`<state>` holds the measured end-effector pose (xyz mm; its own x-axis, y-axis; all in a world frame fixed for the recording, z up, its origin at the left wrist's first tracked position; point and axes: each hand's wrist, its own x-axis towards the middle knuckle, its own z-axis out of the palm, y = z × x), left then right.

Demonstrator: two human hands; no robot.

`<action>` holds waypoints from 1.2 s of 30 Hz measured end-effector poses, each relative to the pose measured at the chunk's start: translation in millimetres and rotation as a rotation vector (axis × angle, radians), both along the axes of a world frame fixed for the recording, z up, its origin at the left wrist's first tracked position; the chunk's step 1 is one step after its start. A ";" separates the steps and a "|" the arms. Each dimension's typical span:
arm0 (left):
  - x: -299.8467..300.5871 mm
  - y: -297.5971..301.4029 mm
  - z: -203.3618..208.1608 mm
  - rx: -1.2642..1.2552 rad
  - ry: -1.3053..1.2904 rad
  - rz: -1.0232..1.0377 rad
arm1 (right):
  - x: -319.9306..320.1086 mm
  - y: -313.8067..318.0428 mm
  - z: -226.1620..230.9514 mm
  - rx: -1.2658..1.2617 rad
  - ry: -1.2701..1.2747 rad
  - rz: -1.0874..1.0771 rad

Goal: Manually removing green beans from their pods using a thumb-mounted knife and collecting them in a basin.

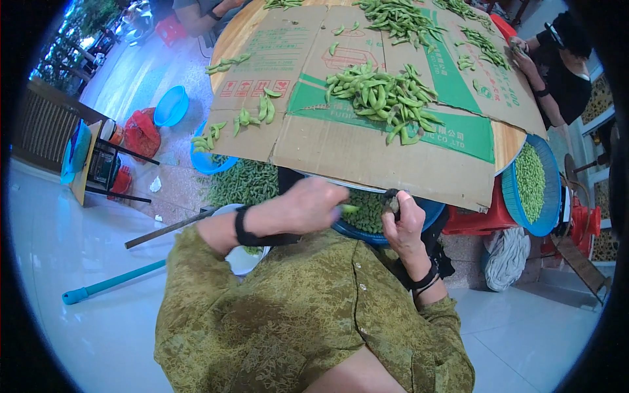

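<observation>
My left hand (313,204), somewhat blurred, is closed in front of my lap with a green bean pod (349,209) at its fingertips. To its right my right hand (406,224) is pinched, its thumb up, beside a small dark thing (391,198) too unclear to name. Just beneath both hands sits a blue basin (432,213) of shelled green beans (365,219). Beyond them, a big pile of bean pods (380,95) lies on flattened cardboard (327,154) covering a round wooden table.
Left of my knees lie heaped pods (244,183) and a white bowl (244,262). A blue basket of shelled beans (529,183) stands at the right above a red stool (472,221). Another person (557,72) handles pods across the right side. A teal pole (114,281) lies left.
</observation>
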<state>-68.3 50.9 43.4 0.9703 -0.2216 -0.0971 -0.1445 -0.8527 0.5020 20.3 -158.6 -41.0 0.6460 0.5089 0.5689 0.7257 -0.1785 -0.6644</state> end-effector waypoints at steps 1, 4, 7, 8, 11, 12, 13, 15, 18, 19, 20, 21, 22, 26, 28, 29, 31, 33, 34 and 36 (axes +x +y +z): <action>-4.8 12.9 5.8 0.164 0.090 -0.045 | 1.7 -5.8 -0.8 -0.019 -0.023 0.021; -14.2 40.2 19.4 0.454 0.220 -0.114 | 1.0 -12.8 2.7 -0.036 -0.062 0.045; -2.7 44.2 25.2 0.460 0.049 -0.100 | -1.6 -13.6 5.4 -0.043 -0.036 0.052; 8.7 43.1 25.6 0.426 -0.093 -0.083 | -1.2 -14.1 6.1 -0.060 0.004 0.043; 67.5 32.3 33.5 0.293 -0.427 -0.104 | -0.8 -12.6 7.9 0.002 0.182 0.075; 88.9 30.9 37.0 0.309 -0.476 -0.139 | -1.3 -12.9 7.6 -0.003 0.177 0.078; 111.5 33.9 31.2 0.318 -0.532 -0.165 | -3.5 -13.8 6.0 0.009 0.323 0.082; 147.6 44.0 11.9 0.319 -0.589 -0.188 | -6.5 -11.9 5.8 0.057 0.488 0.094; 175.8 53.8 -3.2 0.349 -0.559 -0.194 | -9.7 -11.7 4.1 0.105 0.651 0.127; 181.0 57.2 -6.7 0.338 -0.558 -0.191 | -9.5 -12.3 4.2 0.105 0.652 0.123; 183.7 56.5 -6.6 0.328 -0.555 -0.193 | -8.8 -13.1 4.2 0.118 0.694 0.126; 183.3 56.5 -1.7 0.344 -0.578 -0.223 | -8.5 -13.6 4.6 0.132 0.737 0.132; 183.0 57.7 -6.4 0.344 -0.576 -0.232 | -8.8 -14.1 6.2 0.138 0.739 0.126; 174.7 58.7 -13.3 0.210 -0.692 -0.187 | -3.3 -8.9 15.6 0.276 0.913 0.181; 158.3 44.4 -7.6 0.058 -0.701 -0.173 | -3.3 -8.4 20.0 0.316 0.937 0.157; 147.2 36.0 1.3 -0.155 -0.553 -0.097 | -2.0 -7.5 24.6 0.355 0.951 0.158; 130.0 21.6 -2.9 -0.456 -0.356 -0.006 | 2.4 -6.2 24.4 0.424 0.977 0.160; 110.3 8.2 2.5 -0.614 -0.092 0.020 | 2.5 -1.2 28.0 0.524 1.058 0.184; 102.2 1.9 3.0 -0.763 0.176 0.054 | 2.6 0.1 28.7 0.621 1.140 0.215; 85.6 -11.3 -7.2 -0.858 0.186 0.087 | 2.0 0.9 26.5 0.636 1.224 0.270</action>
